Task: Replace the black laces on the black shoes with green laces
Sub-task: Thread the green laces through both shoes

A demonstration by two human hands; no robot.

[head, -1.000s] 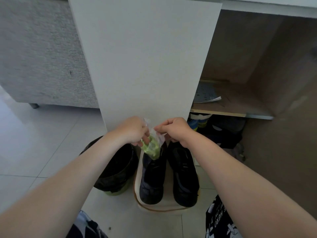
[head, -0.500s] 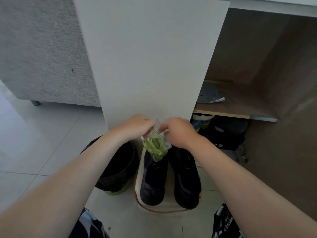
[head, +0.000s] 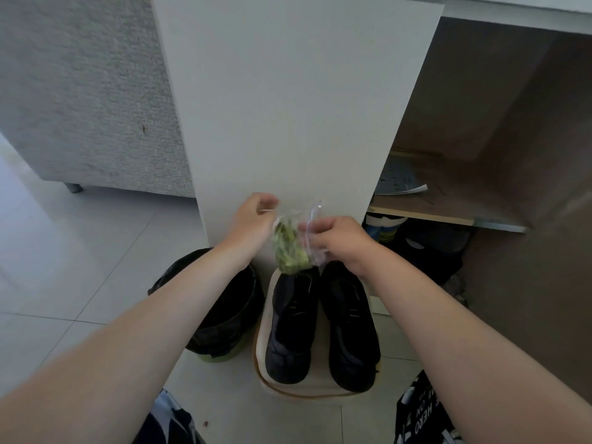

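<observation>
A small clear plastic bag of green laces [head: 290, 251] hangs between my two hands, just above the shoes. My left hand [head: 253, 222] pinches a thin edge of the bag at its upper left. My right hand [head: 336, 241] grips the bag's right side, where a clear flap sticks up. Two black shoes with black laces stand side by side, toes towards me: the left shoe [head: 291, 328] and the right shoe [head: 350, 331]. They rest on a cream mat [head: 320, 392]. The bag hides the left shoe's collar.
A black-lined bin [head: 224, 312] stands left of the shoes. A white cabinet door [head: 288, 107] stands open right behind my hands. The cabinet shelf [head: 448, 206] holds papers, with more shoes below it. A grey sofa [head: 80, 91] is at the left.
My left hand has risen and drawn left, away from my right hand, spreading the bag's top. The bag of green laces now sits slightly higher, its flap sticking up.
</observation>
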